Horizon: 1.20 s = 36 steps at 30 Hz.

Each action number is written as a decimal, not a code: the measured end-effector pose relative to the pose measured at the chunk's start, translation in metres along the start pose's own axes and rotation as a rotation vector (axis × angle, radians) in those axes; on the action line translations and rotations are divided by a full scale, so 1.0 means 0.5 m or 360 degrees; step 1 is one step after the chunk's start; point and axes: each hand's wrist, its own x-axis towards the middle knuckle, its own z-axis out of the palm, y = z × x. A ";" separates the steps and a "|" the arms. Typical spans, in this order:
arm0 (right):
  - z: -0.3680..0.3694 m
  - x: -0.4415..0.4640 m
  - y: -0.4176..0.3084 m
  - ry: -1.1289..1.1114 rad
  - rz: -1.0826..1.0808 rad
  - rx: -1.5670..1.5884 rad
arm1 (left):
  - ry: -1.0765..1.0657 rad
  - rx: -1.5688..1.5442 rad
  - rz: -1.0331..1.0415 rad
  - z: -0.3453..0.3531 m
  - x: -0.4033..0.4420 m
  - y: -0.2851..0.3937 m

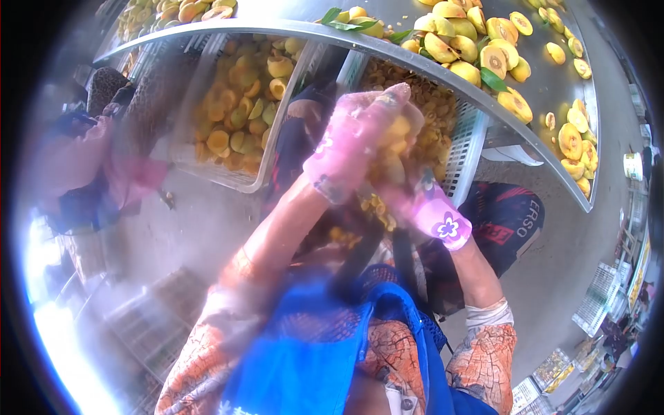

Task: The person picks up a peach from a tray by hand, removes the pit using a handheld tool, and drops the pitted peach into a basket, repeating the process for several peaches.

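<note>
My left hand (353, 135), in a pink glove with a flower print, is raised over a crate and blurred by motion. Yellow fruit pieces (393, 145) show against its inner side, between the two hands. Lower and to the right, my right hand (432, 211), in a matching glove, is also smeared, its fingers pointing up toward the fruit. Behind the hands a white crate (465, 149) holds many small brownish-yellow bits. Some yellow pieces (377, 211) show just below the hands. What the fingers grip is unclear.
A metal table (532, 76) with a raised rim curves across the top, bearing halved yellow fruits (498, 59) and green leaves. Left of the hands, a crate (259, 173) is full of fruit halves. A person (104, 152) in pink gloves is at the far left. Crates (596, 297) lie at right.
</note>
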 end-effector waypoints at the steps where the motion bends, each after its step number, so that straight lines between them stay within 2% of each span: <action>1: -0.001 0.001 -0.008 -0.0087 0.0237 0.0306 | 0.0045 0.0034 -0.0004 0.006 -0.004 0.012; 3: -0.012 0.008 -0.025 -0.0358 0.0797 0.1014 | 0.0086 0.0060 -0.0008 0.019 -0.009 0.010; 4: -0.019 0.012 -0.031 -0.0480 0.0987 0.1305 | 0.0235 -0.0084 0.0061 0.028 -0.010 0.000; 5: -0.030 0.014 -0.037 -0.0483 0.0991 0.1308 | 0.0384 -0.0229 0.0129 0.036 -0.012 -0.007; 7: -0.056 0.022 -0.046 -0.0521 0.1268 0.2473 | 0.0348 -0.0261 0.0151 0.046 -0.012 0.002; 8: -0.057 0.019 -0.047 -0.0535 0.1268 0.2469 | 0.0316 -0.0295 0.0172 0.049 -0.015 0.006; 9: -0.057 0.016 -0.048 -0.0485 0.1154 0.2762 | 0.0324 -0.0298 0.0181 0.044 -0.016 0.003; 11: -0.056 0.013 -0.045 -0.0447 0.0996 0.3264 | 0.0024 -0.0396 0.0234 0.032 -0.008 -0.003; 12: -0.054 0.012 -0.047 -0.0449 0.1001 0.3253 | 0.0022 -0.0405 0.0241 0.033 -0.006 -0.002; 14: -0.048 0.019 -0.053 -0.0352 0.0987 0.3674 | -0.0010 -0.0481 0.0073 0.031 -0.003 0.004; 15: -0.047 0.023 -0.052 -0.0365 0.0980 0.3657 | -0.0010 -0.0483 0.0093 0.029 0.011 -0.015; 17: -0.048 0.033 -0.045 -0.0555 0.0490 0.3741 | -0.0304 -0.1456 -0.0234 0.026 0.049 -0.072; 18: -0.051 0.034 -0.037 -0.0579 0.0486 0.3722 | -0.0308 -0.1458 -0.0207 0.022 0.052 -0.062; 20: -0.057 0.033 -0.013 -0.0027 0.0841 0.3379 | 0.0226 -0.1022 0.0194 -0.007 0.052 -0.032; 21: -0.055 0.027 -0.004 0.0240 0.1312 0.2800 | 0.0419 -0.0888 0.0329 -0.044 0.048 -0.013; 22: 0.013 -0.017 0.063 0.0304 0.1363 0.2392 | 0.0627 -0.0556 0.0452 -0.091 0.038 0.007; 23: 0.055 -0.055 0.089 0.0335 0.1331 0.2359 | 0.0821 -0.0229 0.0589 -0.145 0.035 0.026; 24: 0.094 -0.107 0.090 0.0023 0.1173 0.1396 | 0.1047 -0.0067 0.0965 -0.202 0.041 0.028; 26: 0.145 -0.154 0.089 -0.0484 0.0759 -0.0517 | 0.1171 0.0809 0.0670 -0.358 0.030 0.037; 27: 0.120 -0.118 0.072 -0.0449 0.0766 -0.0527 | 0.1149 0.0817 0.0700 -0.378 0.034 0.052; 29: 0.033 -0.045 0.010 -0.0121 0.1001 -0.0365 | 0.1619 0.2684 0.0819 -0.387 0.045 0.059; 30: 0.037 -0.040 0.013 -0.0110 0.1006 -0.0380 | 0.1617 0.2671 0.0837 -0.367 0.066 0.064; 32: 0.066 -0.049 0.026 -0.0547 0.1122 -0.0047 | 0.0995 0.1482 0.0823 -0.284 0.128 0.084; 33: 0.109 -0.081 0.031 -0.0516 0.0862 -0.0263 | 0.0750 0.1466 0.0763 -0.230 0.156 0.100; 34: 0.067 -0.035 -0.005 -0.0676 0.1077 -0.0003 | 0.0508 0.1442 0.0698 -0.173 0.188 0.110; 36: 0.086 -0.039 -0.009 -0.0638 0.1006 0.0009 | 0.0159 0.1482 0.0850 -0.077 0.263 0.104</action>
